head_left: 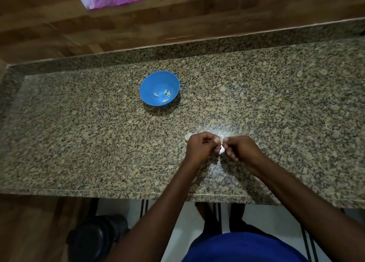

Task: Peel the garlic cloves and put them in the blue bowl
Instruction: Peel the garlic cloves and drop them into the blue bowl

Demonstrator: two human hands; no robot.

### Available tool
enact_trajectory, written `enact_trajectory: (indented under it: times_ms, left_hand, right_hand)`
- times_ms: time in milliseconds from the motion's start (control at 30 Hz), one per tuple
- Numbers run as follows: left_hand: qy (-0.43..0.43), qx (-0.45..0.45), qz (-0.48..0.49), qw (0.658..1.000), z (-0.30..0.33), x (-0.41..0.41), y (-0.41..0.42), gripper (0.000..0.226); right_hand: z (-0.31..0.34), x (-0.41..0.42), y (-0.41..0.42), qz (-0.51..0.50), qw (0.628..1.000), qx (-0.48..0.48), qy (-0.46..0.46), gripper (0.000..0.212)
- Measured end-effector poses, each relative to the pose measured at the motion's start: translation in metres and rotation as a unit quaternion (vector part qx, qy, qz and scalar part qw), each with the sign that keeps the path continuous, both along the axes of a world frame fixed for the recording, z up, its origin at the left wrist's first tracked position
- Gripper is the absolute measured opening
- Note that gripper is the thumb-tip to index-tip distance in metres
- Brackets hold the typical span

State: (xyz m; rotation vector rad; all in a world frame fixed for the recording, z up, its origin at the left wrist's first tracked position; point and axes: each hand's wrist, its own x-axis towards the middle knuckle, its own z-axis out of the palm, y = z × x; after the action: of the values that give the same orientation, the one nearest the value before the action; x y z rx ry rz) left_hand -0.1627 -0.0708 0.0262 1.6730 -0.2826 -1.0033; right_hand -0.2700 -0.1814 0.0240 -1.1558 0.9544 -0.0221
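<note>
Both hands, left hand (199, 146) and right hand (242, 148), pinch a garlic clove (221, 150), mid-peel; next, likely strip skin, then drop it in the blue bowl (150, 87).

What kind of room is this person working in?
Most likely a home kitchen. The hands work over a speckled granite counter with a raised back edge, a blue bowl holds peeled garlic cloves, and wood panelling runs behind the counter.

Home kitchen, granite counter (79, 139), wood wall (49, 24)
</note>
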Motion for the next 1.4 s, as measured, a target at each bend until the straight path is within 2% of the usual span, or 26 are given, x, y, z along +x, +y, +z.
enact_trajectory:
  times_ms: [67,100,167,200,267,333,367,500,567,700,800,900,967,1000,1033,1067,1100,1133,1167,1200,1267,1333,1400]
  left_hand:
    - [-0.072,-0.006,-0.025,0.997,-0.003,-0.001,0.004,0.008]
    - [-0.095,-0.005,-0.033,0.995,-0.003,0.000,0.005,0.008]
    - [-0.125,-0.003,-0.039,0.991,-0.003,0.000,0.006,0.007]
    - [-0.132,-0.002,-0.039,0.990,-0.003,0.000,0.007,0.006]
    - [-0.121,0.001,-0.033,0.992,-0.004,0.000,0.008,0.005]
    - [-0.086,0.001,-0.025,0.996,-0.005,0.000,0.008,0.005]
    - [-0.070,-0.002,-0.022,0.997,-0.004,0.000,0.008,0.005]
    - [-0.048,-0.018,-0.017,0.999,0.001,0.001,0.009,0.004]
    - [-0.047,-0.022,-0.016,0.999,0.003,0.000,0.010,0.003]
    - [-0.056,-0.016,-0.009,0.998,0.000,-0.002,0.011,0.005]
    - [-0.048,-0.021,0.008,0.999,0.000,-0.002,0.009,0.006]
    - [-0.034,-0.027,0.026,0.999,0.002,-0.003,0.007,0.008]
    - [-0.013,-0.027,0.045,0.999,0.002,-0.004,0.006,0.010]
    - [0.003,-0.025,0.054,0.998,0.002,-0.005,0.006,0.012]
    - [0.022,-0.021,0.064,0.998,0.000,-0.006,0.006,0.013]
    - [0.042,-0.015,0.076,0.996,-0.002,-0.007,0.005,0.014]
    - [0.062,-0.009,0.091,0.994,-0.003,-0.008,0.005,0.014]
    - [0.081,-0.004,0.106,0.991,-0.005,-0.010,0.005,0.013]
    - [0.098,0.000,0.119,0.988,-0.004,-0.011,0.004,0.010]
    - [0.111,0.005,0.129,0.985,-0.004,-0.012,0.003,0.006]
    - [0.126,0.015,0.144,0.981,-0.001,-0.014,0.000,0.002]
    - [0.141,0.020,0.170,0.975,0.000,-0.013,-0.003,0.006]
    - [0.151,0.027,0.193,0.969,0.000,-0.010,-0.004,0.005]
  right_hand:
    - [0.001,0.002,-0.004,-0.017,0.985,0.172,0.002,0.031]
    - [0.002,0.002,-0.006,-0.023,0.974,0.226,-0.008,0.029]
    - [0.007,0.000,-0.007,-0.017,0.970,0.242,-0.006,0.030]
    - [0.010,-0.001,-0.007,0.005,0.981,0.192,0.006,0.031]
    - [0.012,-0.004,-0.005,0.052,0.998,0.015,0.021,0.029]
    - [0.011,-0.006,-0.004,0.072,0.985,-0.154,0.010,0.028]
    - [0.010,-0.006,-0.003,0.076,0.977,-0.201,0.002,0.028]
    - [0.009,-0.008,-0.002,0.039,0.979,-0.198,-0.011,0.018]
    - [0.009,-0.007,-0.002,0.019,0.986,-0.163,0.001,0.010]
    - [0.011,-0.004,-0.006,0.033,0.996,-0.084,0.007,0.015]
    - [0.010,0.000,-0.007,0.020,0.999,0.043,0.006,0.019]
    - [0.010,0.002,-0.008,0.003,0.969,0.246,-0.034,0.018]
    - [0.009,0.002,-0.008,-0.011,0.943,0.327,-0.067,0.017]
    - [0.009,0.001,-0.007,-0.014,0.940,0.334,-0.064,0.017]
    - [0.009,0.001,-0.006,-0.007,0.952,0.301,-0.048,0.020]
    - [0.007,0.002,-0.004,0.020,0.978,0.205,-0.018,0.024]
    - [0.007,0.002,-0.002,0.070,0.996,0.051,0.019,0.027]
    - [0.007,0.002,0.001,0.130,0.981,-0.131,0.062,0.026]
    - [0.007,0.002,0.005,0.181,0.936,-0.289,0.091,0.023]
    - [0.006,0.002,0.008,0.212,0.891,-0.387,0.105,0.020]
    - [0.007,0.002,0.015,0.210,0.855,-0.465,0.098,0.018]
    - [0.004,-0.001,0.020,0.195,0.836,-0.504,0.094,0.016]
    - [0.000,-0.004,0.023,0.183,0.833,-0.517,0.076,0.017]
